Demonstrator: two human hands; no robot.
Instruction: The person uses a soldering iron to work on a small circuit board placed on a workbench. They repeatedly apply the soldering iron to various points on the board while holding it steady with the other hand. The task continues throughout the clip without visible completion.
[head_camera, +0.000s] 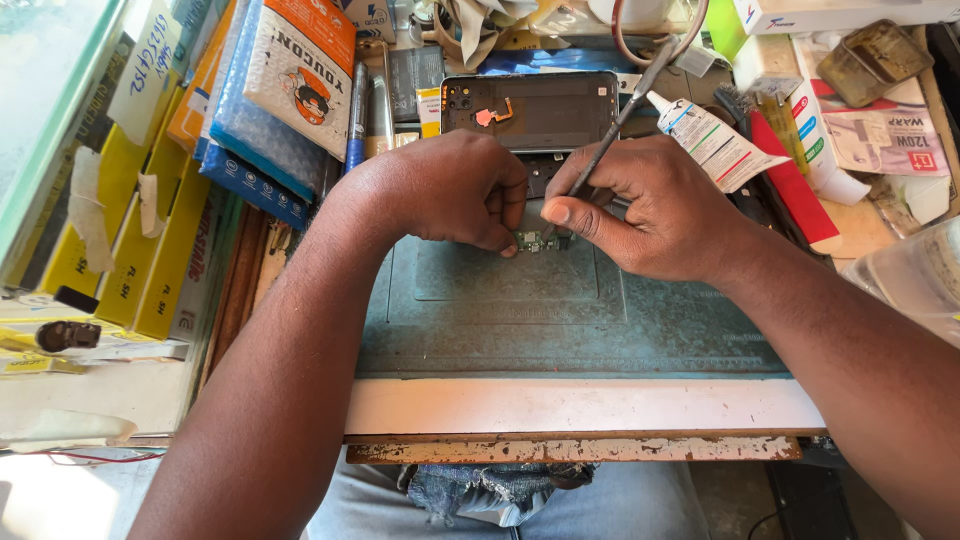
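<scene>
The small green circuit board (533, 241) is lying on the grey-green work mat (500, 320), near the mat's far edge and right between your two hands. Your left hand (450, 190) is curling over it, with the fingertips (508, 246) closing narrowly on the board's left end and pinning it to the mat. Your right hand (650, 210) is gripping a thin dark metal tool (615, 125) like a pen, with thumb and forefinger closed tight around the shaft; the tool's tip is coming down at the board's right end, though whether it is actually touching is too small to tell.

Just beyond your knuckles, an opened phone shell (530, 108) is lying with its inside facing up. A white glue tube (705, 140) is resting just beside your right hand, and a flat red tool (795, 190) is lying beside that. On your left, blue padded envelopes (245, 120) and yellow boxes (150, 250) are leaning in a stack. The mat is sitting on a worktop (580, 410) with a worn, pale front edge.
</scene>
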